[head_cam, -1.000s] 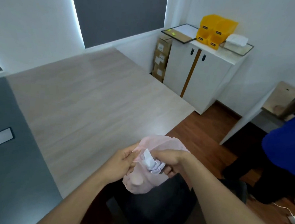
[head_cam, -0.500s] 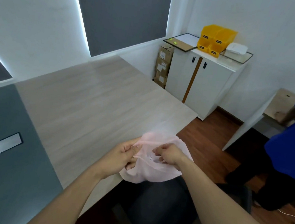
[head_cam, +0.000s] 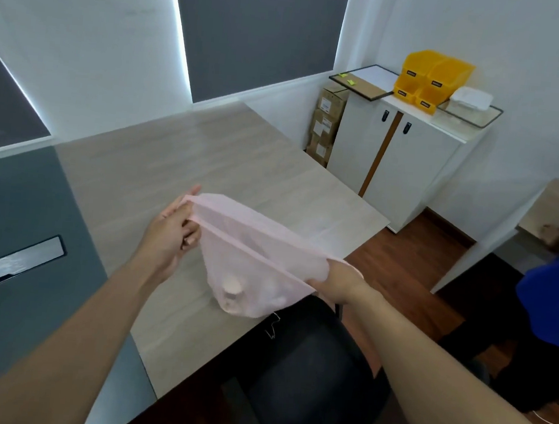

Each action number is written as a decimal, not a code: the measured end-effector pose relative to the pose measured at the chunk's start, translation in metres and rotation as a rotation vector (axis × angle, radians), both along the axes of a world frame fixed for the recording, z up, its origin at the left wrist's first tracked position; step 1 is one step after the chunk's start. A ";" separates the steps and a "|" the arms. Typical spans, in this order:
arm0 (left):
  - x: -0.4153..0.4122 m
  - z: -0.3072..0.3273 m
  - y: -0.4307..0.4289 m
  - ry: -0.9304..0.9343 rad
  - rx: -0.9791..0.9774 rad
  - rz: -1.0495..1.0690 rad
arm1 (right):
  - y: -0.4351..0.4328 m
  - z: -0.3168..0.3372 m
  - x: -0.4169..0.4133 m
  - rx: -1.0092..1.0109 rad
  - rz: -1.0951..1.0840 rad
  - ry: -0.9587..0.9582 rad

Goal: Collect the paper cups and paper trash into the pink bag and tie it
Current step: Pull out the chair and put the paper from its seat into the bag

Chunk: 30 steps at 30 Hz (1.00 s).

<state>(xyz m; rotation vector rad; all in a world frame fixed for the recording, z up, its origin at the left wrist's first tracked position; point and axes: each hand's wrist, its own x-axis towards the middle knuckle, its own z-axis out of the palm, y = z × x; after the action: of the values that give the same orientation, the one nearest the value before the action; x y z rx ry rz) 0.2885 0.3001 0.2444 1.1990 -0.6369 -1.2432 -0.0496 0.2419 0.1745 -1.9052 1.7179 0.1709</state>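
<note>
Over the table's (head_cam: 181,156) near edge, frame centre: pink bag (head_cam: 260,257) stretched taut between two hands. Left hand (head_cam: 171,233) pinches one rim end, fingers curled round it. Right hand (head_cam: 339,281) grips the other end. Cups (head_cam: 231,288) show faintly through the bag's sagging bottom. Black chair (head_cam: 307,376) below.

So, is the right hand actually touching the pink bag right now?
Touching. The head view shows the right hand gripping one end of the rim of the pink bag, with the plastic stretched taut from that grip.
</note>
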 end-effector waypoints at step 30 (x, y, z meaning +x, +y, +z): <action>0.083 -0.081 0.057 -0.163 0.504 0.227 | -0.041 -0.014 0.100 -0.021 0.161 -0.070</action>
<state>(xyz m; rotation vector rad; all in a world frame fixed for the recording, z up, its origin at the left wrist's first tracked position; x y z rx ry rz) 0.3716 0.3573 0.1630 1.7526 -0.2944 -1.1515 0.0500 0.2013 0.1602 -2.0413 1.5262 0.1452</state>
